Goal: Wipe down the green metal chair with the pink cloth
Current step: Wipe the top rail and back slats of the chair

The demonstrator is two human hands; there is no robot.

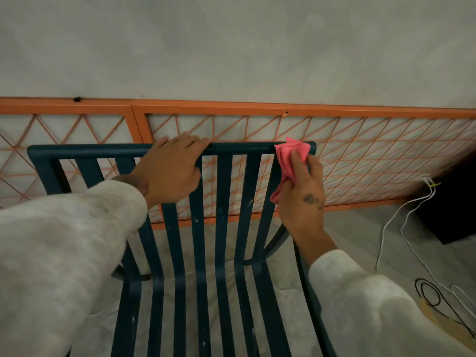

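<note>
Two hands show on my feed, each coming out of a pale sleeve; my left hand [170,168] has its fingers curled over the top rail of the one green metal chair [224,228], near the rail's middle, gripping it; my right hand [301,194] holds the one pink cloth [288,161], bunched under thumb and fingers, against the backrest's upper right corner, where the rail meets the side post. I cannot count the upright slats, as hand and sleeve cover some; behind the chair two orange lattice panels [360,155] lean side by side on a pale wall; at right I make out two white cables [386,228], one looped black cable [432,297] and one black box [448,202].
</note>
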